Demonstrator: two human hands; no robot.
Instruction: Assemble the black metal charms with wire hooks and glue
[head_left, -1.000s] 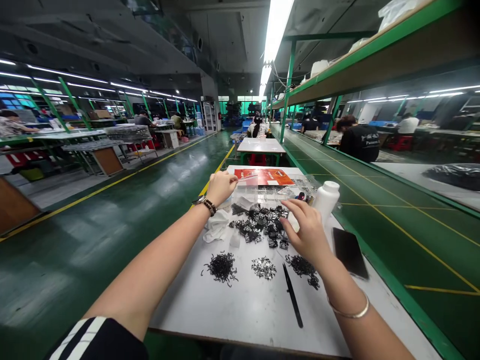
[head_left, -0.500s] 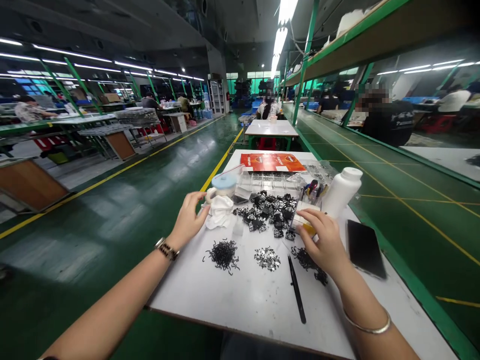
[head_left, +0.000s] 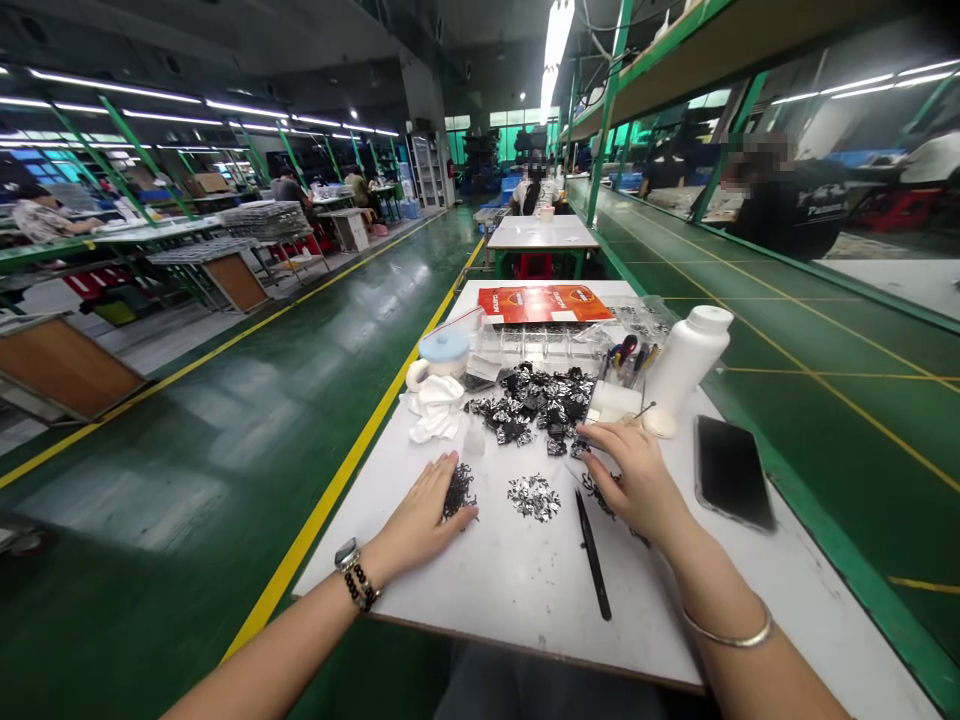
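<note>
My left hand [head_left: 421, 516] lies flat on the white table [head_left: 495, 590], fingers stretched out over a small heap of thin black parts [head_left: 459, 486]. My right hand [head_left: 631, 480] rests palm down, fingers loosely curled over another dark heap [head_left: 598, 492] near the big pile of black and silver pieces [head_left: 541, 408]; what its fingertips touch is hidden. Between the hands lie a little heap of silver pieces [head_left: 534, 497] and black tweezers [head_left: 592, 556].
A black phone [head_left: 731, 470] lies at the right, a white bottle [head_left: 687, 360] and a tool holder [head_left: 626, 368] behind my right hand. A white cloth [head_left: 433, 408], lidded cup [head_left: 442, 352], clear trays [head_left: 540, 345] and red packet [head_left: 544, 302] sit further back. Other people work at distant tables.
My left hand came back from the cup and cloth and settled flat on the left black heap. My right hand slid slightly toward me. The camera tilted down.
</note>
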